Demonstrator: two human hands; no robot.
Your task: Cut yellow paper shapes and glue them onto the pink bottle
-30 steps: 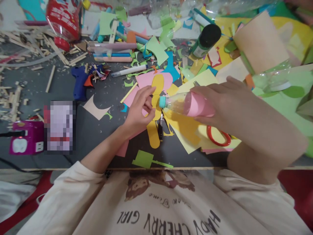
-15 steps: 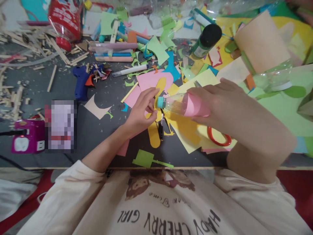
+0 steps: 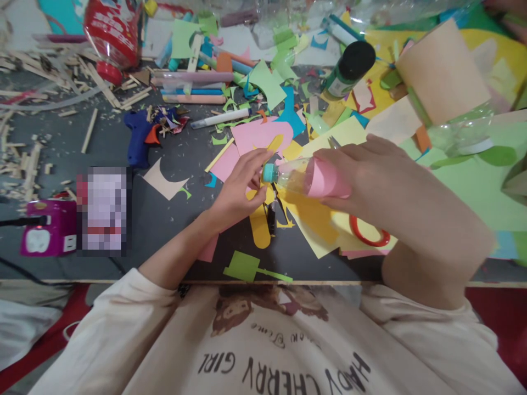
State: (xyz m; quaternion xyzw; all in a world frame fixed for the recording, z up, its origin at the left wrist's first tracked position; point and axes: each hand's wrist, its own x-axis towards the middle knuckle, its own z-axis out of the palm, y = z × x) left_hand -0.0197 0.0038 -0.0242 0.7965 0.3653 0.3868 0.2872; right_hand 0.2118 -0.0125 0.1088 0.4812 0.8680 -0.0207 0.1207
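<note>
My right hand (image 3: 370, 175) is wrapped round a clear plastic bottle (image 3: 296, 176) lying sideways, its body sleeved in pink paper (image 3: 327, 180) and its teal cap (image 3: 269, 173) pointing left. My left hand (image 3: 239, 189) sits just left of the cap, fingers curled, pinching a yellow paper cut-out (image 3: 260, 224) that lies on the dark table. The fingertips nearly touch the cap. A black marker (image 3: 270, 216) lies under the bottle beside the yellow shape.
Red-handled scissors (image 3: 368, 233) lie under my right wrist on yellow paper. A blue glue gun (image 3: 138, 137), a green bottle with black cap (image 3: 348, 68), a tan paper roll (image 3: 442, 71), a red bottle (image 3: 111, 33), wood sticks (image 3: 37, 77) and paper scraps crowd the table.
The bottle and my right hand have drifted left and slightly up. My left hand's fingers rose toward the teal cap, still on the yellow cut-out.
</note>
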